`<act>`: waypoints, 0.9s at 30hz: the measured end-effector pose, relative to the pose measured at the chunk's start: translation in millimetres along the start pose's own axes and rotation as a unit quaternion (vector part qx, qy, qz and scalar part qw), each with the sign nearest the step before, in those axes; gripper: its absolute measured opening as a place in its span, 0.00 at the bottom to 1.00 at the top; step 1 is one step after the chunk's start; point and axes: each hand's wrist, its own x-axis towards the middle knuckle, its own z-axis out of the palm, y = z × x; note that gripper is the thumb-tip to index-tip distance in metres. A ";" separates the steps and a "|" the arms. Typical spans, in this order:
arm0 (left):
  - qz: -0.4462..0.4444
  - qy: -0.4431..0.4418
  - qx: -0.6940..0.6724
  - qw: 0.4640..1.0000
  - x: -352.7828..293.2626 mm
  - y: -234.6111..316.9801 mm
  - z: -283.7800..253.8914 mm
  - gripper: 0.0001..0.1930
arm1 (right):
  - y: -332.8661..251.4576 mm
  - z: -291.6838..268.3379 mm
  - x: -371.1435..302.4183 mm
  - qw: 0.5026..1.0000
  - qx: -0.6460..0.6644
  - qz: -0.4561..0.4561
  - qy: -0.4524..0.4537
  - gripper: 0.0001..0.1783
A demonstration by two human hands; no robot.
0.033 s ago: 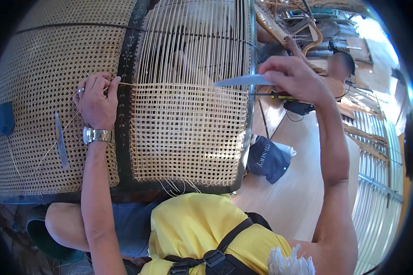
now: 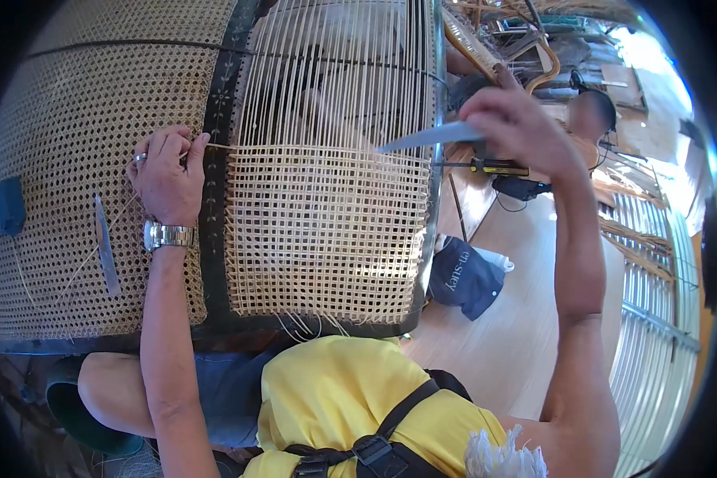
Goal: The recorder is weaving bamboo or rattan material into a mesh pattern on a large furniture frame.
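My left hand [image 2: 167,175] rests on the finished cane webbing at the left, its thumb and forefinger pinching a thin cane strand [image 2: 221,146] beside the black frame bar [image 2: 215,199]. The strand runs rightward along the top edge of the half-woven cane panel [image 2: 327,239]. My right hand [image 2: 522,131], blurred, grips a flat, pale blue pointed strip [image 2: 426,137] over the panel's right edge. Its tip points left among the upright strands [image 2: 334,88], at the woven edge; whether it passes under any of them I cannot tell.
On the left webbing [image 2: 64,143] lie a second pale pointed strip [image 2: 105,247] and a dark blue lump [image 2: 5,207]. A screwdriver [image 2: 498,166] sticks out at the panel's right edge. Below it is a dark blue cloth bag [image 2: 466,275]. Another person [image 2: 588,119] sits at the upper right.
My right hand and the pale blue strip have shifted slightly right, and the strip slants more, its held end higher. My left hand has stayed in place.
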 end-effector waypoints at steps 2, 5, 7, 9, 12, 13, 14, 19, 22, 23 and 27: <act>0.006 0.001 -0.002 1.000 1.5 1.5 -0.7 0.14 | 4.0 -7.6 1.0 0.998 -0.020 -0.015 0.058 0.11; 0.006 0.001 -0.001 1.000 1.0 0.7 0.2 0.15 | 14.1 4.0 5.5 0.998 0.031 -0.003 0.056 0.09; 0.000 -0.002 -0.001 1.000 0.8 0.0 0.6 0.15 | 9.8 -3.4 3.3 1.000 0.014 0.008 0.025 0.09; 0.017 0.008 0.008 1.000 1.7 0.3 0.5 0.14 | 5.0 -13.7 1.0 0.999 -0.005 0.013 0.049 0.09; 0.012 0.002 0.000 1.000 3.3 2.2 -0.8 0.14 | 9.9 -8.0 1.1 0.986 -0.018 0.011 0.166 0.09; 0.011 0.002 0.001 1.000 1.8 0.3 -0.1 0.14 | 10.7 -4.8 -0.8 0.997 -0.015 0.003 0.081 0.09; 0.008 0.006 0.001 1.000 -0.5 -2.7 0.7 0.14 | 8.1 -5.3 -1.8 0.997 -0.015 0.003 0.081 0.09; 0.015 0.000 0.014 1.000 0.9 -0.8 0.7 0.14 | 12.0 -10.5 -6.5 0.997 -0.010 0.005 0.070 0.08; 0.014 0.011 -0.003 1.000 0.2 -3.1 1.3 0.14 | 12.2 -17.2 -9.1 0.998 -0.026 -0.008 0.064 0.09; 0.016 0.009 -0.002 1.000 1.2 -1.6 1.4 0.14 | 13.2 -21.3 -10.2 0.998 -0.025 -0.005 0.065 0.09; 0.022 0.008 0.011 1.000 1.9 1.0 3.4 0.14 | 16.7 -20.7 -10.3 0.998 0.013 0.037 0.058 0.09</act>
